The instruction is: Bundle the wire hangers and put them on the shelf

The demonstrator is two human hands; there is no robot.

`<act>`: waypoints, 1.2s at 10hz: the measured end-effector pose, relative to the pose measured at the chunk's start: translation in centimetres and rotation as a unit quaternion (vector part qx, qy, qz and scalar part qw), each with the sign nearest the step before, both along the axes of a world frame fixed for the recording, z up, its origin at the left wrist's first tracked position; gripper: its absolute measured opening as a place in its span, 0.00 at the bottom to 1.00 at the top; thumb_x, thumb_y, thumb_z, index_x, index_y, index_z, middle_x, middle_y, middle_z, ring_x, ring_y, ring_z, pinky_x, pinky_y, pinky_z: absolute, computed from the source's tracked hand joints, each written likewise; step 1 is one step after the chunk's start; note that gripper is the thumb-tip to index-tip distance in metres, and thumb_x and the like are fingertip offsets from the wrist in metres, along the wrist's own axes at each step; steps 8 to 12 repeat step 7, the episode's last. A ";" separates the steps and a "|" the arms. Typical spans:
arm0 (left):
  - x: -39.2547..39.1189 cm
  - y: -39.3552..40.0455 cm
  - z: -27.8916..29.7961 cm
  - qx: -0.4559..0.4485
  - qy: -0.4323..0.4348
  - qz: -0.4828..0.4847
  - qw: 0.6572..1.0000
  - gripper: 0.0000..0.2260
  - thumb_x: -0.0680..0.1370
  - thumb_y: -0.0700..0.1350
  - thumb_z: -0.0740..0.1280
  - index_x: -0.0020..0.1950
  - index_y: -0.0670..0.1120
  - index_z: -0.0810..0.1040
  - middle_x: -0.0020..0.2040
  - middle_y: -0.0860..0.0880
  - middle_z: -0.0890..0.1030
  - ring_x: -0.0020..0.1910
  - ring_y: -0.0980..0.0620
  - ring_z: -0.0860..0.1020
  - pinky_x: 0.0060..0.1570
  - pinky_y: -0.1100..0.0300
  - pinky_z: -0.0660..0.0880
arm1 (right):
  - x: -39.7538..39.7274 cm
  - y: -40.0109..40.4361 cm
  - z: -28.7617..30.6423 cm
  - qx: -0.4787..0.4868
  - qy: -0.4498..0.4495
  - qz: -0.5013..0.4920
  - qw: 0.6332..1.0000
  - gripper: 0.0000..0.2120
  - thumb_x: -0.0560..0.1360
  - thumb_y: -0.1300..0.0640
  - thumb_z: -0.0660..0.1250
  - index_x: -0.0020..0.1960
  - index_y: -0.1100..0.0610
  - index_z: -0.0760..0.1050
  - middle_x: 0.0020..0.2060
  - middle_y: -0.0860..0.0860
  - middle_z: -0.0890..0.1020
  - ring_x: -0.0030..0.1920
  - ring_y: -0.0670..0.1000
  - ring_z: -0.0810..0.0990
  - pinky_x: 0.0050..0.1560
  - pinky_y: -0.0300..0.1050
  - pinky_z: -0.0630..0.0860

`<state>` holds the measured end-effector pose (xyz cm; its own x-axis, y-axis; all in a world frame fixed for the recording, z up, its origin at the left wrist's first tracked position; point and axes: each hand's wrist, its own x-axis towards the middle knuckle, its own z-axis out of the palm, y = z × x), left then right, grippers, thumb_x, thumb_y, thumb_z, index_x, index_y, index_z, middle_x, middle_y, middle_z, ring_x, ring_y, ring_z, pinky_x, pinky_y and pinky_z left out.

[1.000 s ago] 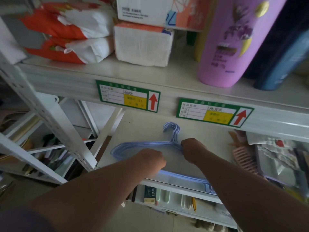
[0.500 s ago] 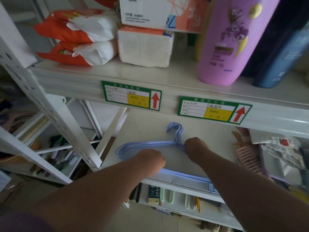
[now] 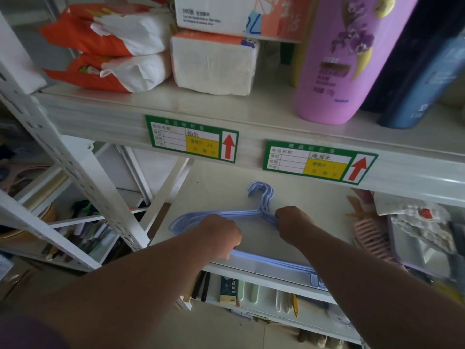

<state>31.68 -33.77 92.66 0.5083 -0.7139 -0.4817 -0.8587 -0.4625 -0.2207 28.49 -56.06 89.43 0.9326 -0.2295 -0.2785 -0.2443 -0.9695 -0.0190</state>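
Observation:
A bundle of light blue wire hangers (image 3: 261, 197) lies flat on the middle shelf (image 3: 221, 182), hooks pointing to the back. My left hand (image 3: 221, 235) is closed around the bundle's left side and bottom bar. My right hand (image 3: 292, 222) grips the right shoulder wires just below the hooks. The bundle's right corner (image 3: 315, 278) sticks out over the shelf's front edge, partly hidden by my right forearm.
The upper shelf (image 3: 251, 132) overhangs the hangers and holds tissue packs (image 3: 214, 64), orange packets (image 3: 105, 71), a purple bottle (image 3: 339, 59) and a dark blue bottle (image 3: 422, 79). Pink combs (image 3: 370, 235) and packaged goods (image 3: 422, 235) lie to the right. A white upright (image 3: 75, 167) stands left.
Both hands keep their hold on the hanger bundle, which stays on the middle shelf. The camera has shifted slightly, and the shelves sit further right in view.

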 end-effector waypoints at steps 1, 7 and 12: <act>0.6 0.2 1.1 0.056 0.016 0.023 0.998 0.13 0.78 0.53 0.70 0.58 0.47 0.81 0.53 0.48 0.83 0.49 0.45 0.81 0.50 0.50 0.78 | -0.2 -0.1 0.2 0.006 -0.007 0.001 1.000 0.14 0.78 0.58 0.65 0.63 0.55 0.77 0.60 0.56 0.81 0.62 0.60 0.82 0.56 0.49 0.79; -3.1 8.7 0.2 -0.302 -0.128 0.069 0.942 0.20 0.68 0.52 0.73 0.58 0.48 0.80 0.56 0.48 0.82 0.56 0.44 0.81 0.56 0.48 0.76 | -6.8 2.5 3.1 0.124 -0.253 -0.083 0.956 0.38 0.68 0.55 0.72 0.77 0.61 0.67 0.69 0.62 0.73 0.68 0.65 0.72 0.71 0.57 0.70; -3.1 8.7 0.2 -0.302 -0.128 0.069 0.942 0.20 0.68 0.52 0.73 0.58 0.48 0.80 0.56 0.48 0.82 0.56 0.44 0.81 0.56 0.48 0.76 | -6.8 2.5 3.1 0.124 -0.253 -0.083 0.956 0.38 0.68 0.55 0.72 0.77 0.61 0.67 0.69 0.62 0.73 0.68 0.65 0.72 0.71 0.57 0.70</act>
